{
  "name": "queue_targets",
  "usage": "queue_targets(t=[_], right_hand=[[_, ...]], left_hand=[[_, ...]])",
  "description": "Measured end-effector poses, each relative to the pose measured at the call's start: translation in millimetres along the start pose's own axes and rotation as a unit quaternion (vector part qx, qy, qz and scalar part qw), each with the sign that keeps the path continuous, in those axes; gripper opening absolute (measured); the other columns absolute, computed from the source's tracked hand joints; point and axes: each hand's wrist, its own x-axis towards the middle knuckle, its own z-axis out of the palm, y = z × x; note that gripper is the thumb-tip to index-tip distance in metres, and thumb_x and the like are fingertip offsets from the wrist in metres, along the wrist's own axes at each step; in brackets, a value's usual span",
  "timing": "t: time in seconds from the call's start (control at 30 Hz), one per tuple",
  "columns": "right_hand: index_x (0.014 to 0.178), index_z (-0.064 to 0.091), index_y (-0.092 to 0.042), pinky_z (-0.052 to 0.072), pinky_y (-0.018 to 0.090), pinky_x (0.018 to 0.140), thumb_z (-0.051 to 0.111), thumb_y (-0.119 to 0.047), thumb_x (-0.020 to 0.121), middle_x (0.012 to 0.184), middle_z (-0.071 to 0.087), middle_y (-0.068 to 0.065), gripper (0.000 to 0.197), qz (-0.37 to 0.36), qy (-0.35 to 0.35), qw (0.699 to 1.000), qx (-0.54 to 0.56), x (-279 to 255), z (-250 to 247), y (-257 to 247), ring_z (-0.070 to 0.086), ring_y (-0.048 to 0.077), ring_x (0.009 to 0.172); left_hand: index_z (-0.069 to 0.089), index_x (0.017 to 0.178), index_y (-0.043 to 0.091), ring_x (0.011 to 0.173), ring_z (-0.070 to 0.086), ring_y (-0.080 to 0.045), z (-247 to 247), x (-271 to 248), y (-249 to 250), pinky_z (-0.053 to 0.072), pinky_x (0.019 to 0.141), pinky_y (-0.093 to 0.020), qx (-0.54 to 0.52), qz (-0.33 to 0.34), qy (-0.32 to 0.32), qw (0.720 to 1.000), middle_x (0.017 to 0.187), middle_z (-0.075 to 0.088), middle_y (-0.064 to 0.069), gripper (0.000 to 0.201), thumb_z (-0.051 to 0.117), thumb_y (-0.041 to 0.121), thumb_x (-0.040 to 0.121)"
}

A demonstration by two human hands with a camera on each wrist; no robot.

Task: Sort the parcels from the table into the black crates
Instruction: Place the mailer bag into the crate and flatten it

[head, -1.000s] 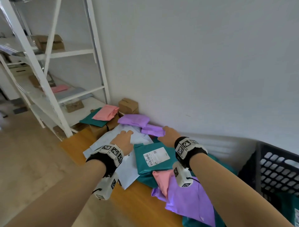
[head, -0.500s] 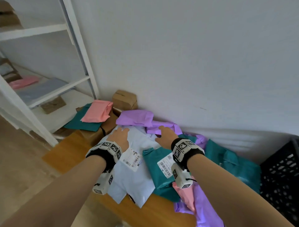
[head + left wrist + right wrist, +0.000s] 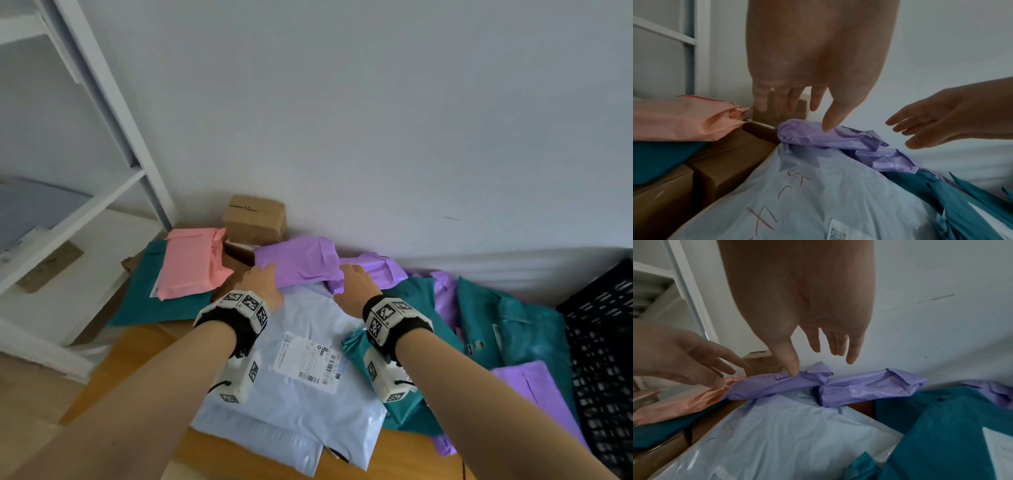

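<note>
Nearest on tabletop [image 3: 102,373]: pale blue mailer [image 3: 308,387] with label, both forearms reaching over it, teal mailers [image 3: 513,329] to right and black crate [image 3: 603,342] at far right edge. Beyond that, left hand [image 3: 262,284] and right hand [image 3: 352,286] flanking purple parcel [image 3: 298,262], long axis lying left-right across the reach, just ahead of fingertips; both grips apart, fingers straight, thumbs touching or nearly touching plastic, nothing clamped yet. Farthest: second purple parcel [image 3: 376,267], pink mailer [image 3: 191,263], cardboard box [image 3: 255,219] against wall
</note>
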Motion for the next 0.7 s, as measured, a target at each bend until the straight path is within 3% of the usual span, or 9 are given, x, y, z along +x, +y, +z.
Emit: queue_targets(t=[0.17, 0.27, 0.37, 0.43, 0.6, 0.7], right_hand=[[0.145, 0.024, -0.013, 0.04, 0.047, 0.103, 0.056, -0.015, 0.088, 0.146, 0.027, 0.017, 0.065, 0.027, 0.012, 1.0, -0.002, 24, 8, -3, 0.038, 0.036, 0.13], [0.15, 0.016, -0.019, 0.041, 0.047, 0.101, 0.056, -0.019, 0.09, 0.148, 0.023, 0.017, 0.072, 0.028, 0.015, 0.999, -0.001, 41, 13, -3, 0.042, 0.038, 0.128], [0.15, 0.013, -0.024, 0.042, 0.044, 0.102, 0.059, -0.012, 0.088, 0.154, 0.012, 0.019, 0.078, 0.02, 0.01, 1.0, -0.006, 57, 15, -4, 0.038, 0.038, 0.132], [0.148, 0.018, -0.027, 0.044, 0.043, 0.101, 0.059, -0.008, 0.086, 0.153, 0.012, 0.017, 0.077, 0.02, 0.005, 1.0, -0.004, 66, 16, -5, 0.037, 0.037, 0.133], [0.133, 0.045, -0.022, 0.047, 0.043, 0.094, 0.049, -0.003, 0.083, 0.129, 0.039, 0.012, 0.055, -0.003, 0.017, 1.0, 0.012, 82, 16, -7, 0.049, 0.034, 0.117], [0.13, 0.053, -0.021, 0.045, 0.042, 0.098, 0.047, -0.003, 0.083, 0.13, 0.044, 0.011, 0.051, -0.013, 0.019, 1.0, 0.019, 85, 13, -6, 0.051, 0.033, 0.116]], left_hand=[[0.015, 0.15, 0.025, 0.142, 0.02, -0.03, 9, 26, -3, 0.029, 0.11, -0.039, 0.023, 0.027, -0.013, 0.999, 0.155, 0.013, -0.014, 0.074, 0.053, 0.017, 0.087], [0.014, 0.15, 0.027, 0.144, 0.016, -0.029, 14, 38, -6, 0.028, 0.111, -0.038, 0.028, 0.038, -0.011, 0.999, 0.157, 0.008, -0.013, 0.075, 0.055, 0.019, 0.087], [0.011, 0.15, 0.028, 0.144, 0.014, -0.03, 17, 48, -11, 0.028, 0.112, -0.04, 0.035, 0.04, -0.024, 0.998, 0.157, 0.005, -0.012, 0.079, 0.059, 0.025, 0.087], [0.01, 0.151, 0.029, 0.144, 0.014, -0.03, 18, 54, -12, 0.028, 0.112, -0.041, 0.033, 0.042, -0.029, 0.998, 0.158, 0.003, -0.011, 0.08, 0.059, 0.028, 0.088], [0.018, 0.15, 0.032, 0.142, 0.02, -0.032, 15, 64, -12, 0.029, 0.113, -0.041, 0.012, 0.071, -0.027, 0.997, 0.158, 0.004, -0.011, 0.066, 0.051, 0.034, 0.093], [0.023, 0.149, 0.033, 0.142, 0.019, -0.033, 14, 68, -10, 0.025, 0.115, -0.04, -0.005, 0.075, -0.019, 0.997, 0.158, 0.007, -0.013, 0.059, 0.048, 0.031, 0.096]])
